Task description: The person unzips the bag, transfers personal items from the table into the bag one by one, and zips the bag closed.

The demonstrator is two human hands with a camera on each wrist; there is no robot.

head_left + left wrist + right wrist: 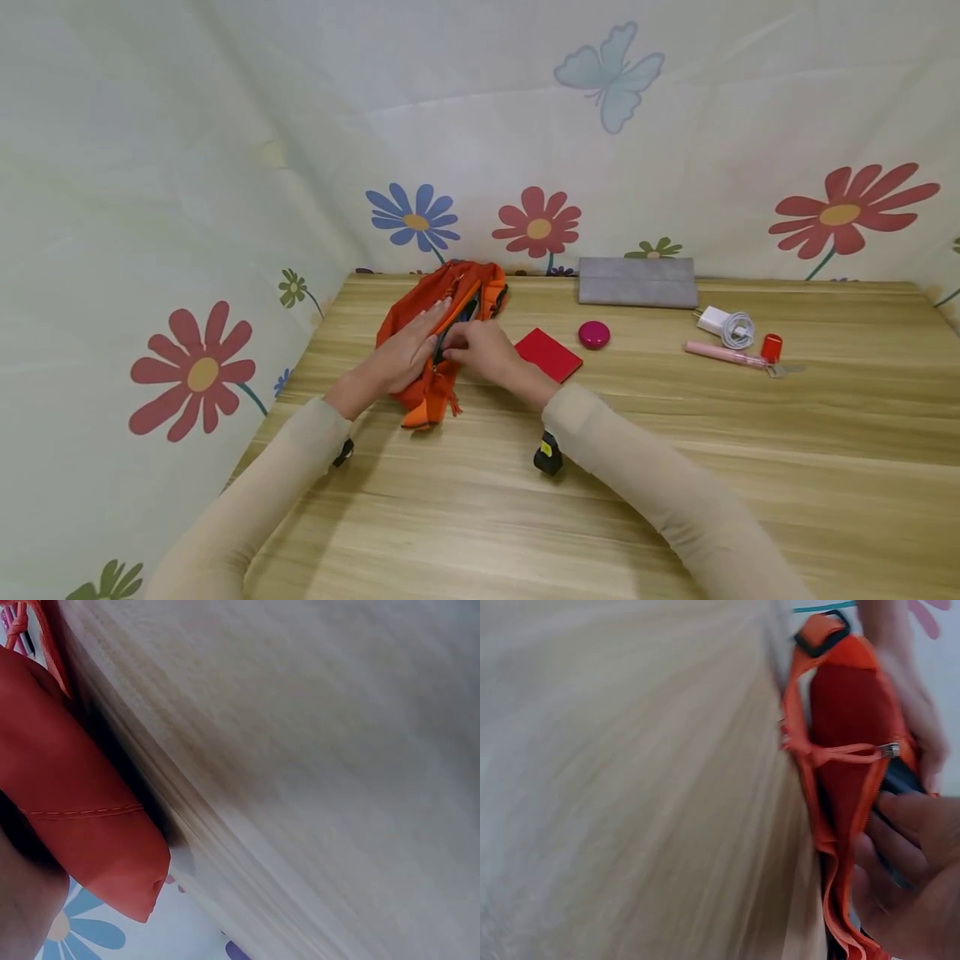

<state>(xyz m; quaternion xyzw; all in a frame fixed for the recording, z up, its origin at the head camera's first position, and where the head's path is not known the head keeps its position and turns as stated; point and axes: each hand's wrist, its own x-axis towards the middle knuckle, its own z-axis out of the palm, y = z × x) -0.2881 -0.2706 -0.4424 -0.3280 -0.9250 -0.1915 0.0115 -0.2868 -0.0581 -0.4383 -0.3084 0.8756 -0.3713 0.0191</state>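
Observation:
An orange fabric bag (450,292) lies on the wooden table (525,500) near its back left corner, its zip partly undone. My left hand (405,354) rests flat on the bag's left side with straight fingers. My right hand (480,348) is at the zip opening, fingers curled and pinching the bag's edge. In the right wrist view the fingers (915,825) sit at the opening of the bag (847,720), where something dark shows inside. The left wrist view shows a corner of the bag (82,817) on the wood.
Right of the bag lie a red flat card (549,354) and a round pink case (594,334). A grey pouch (637,282) sits at the back edge. A white charger with cable (727,325), a pink pen (723,354) and a small red object (771,347) lie further right. Floral cloth walls the table.

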